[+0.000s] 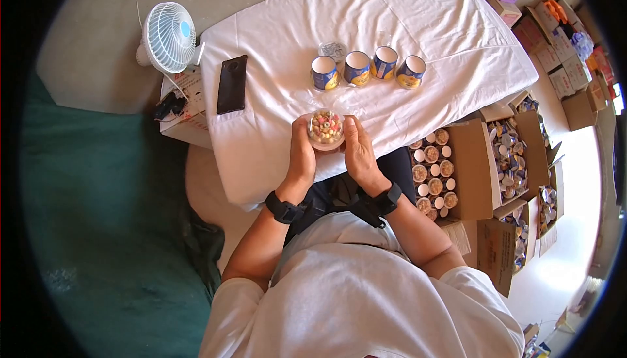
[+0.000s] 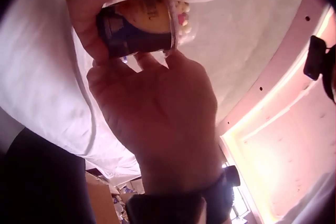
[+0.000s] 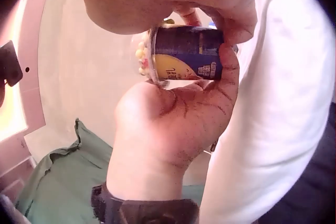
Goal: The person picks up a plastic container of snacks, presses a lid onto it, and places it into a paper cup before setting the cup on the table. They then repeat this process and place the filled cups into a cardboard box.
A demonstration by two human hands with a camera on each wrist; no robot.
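Both hands hold one blue-and-yellow cup of cereal (image 1: 326,128) in front of the body, above the near edge of the table. Colourful cereal pieces show through its clear domed top. My left hand (image 1: 301,157) grips the cup's left side and my right hand (image 1: 361,155) its right side. In the left wrist view the printed cup wall (image 2: 139,24) shows between the curled fingers. The right wrist view shows the cup's blue side (image 3: 189,53) from the other direction, its bottom edge partly hidden by fingers. Clear plastic (image 1: 333,102) lies just behind the cup.
Several blue-and-yellow cups (image 1: 356,69) stand in a row on the white tablecloth (image 1: 274,25), with clear plastic (image 1: 332,50) behind them. A phone (image 1: 232,84) lies at left, near a fan (image 1: 168,36). Cardboard boxes (image 1: 471,172) full of cups stand at right.
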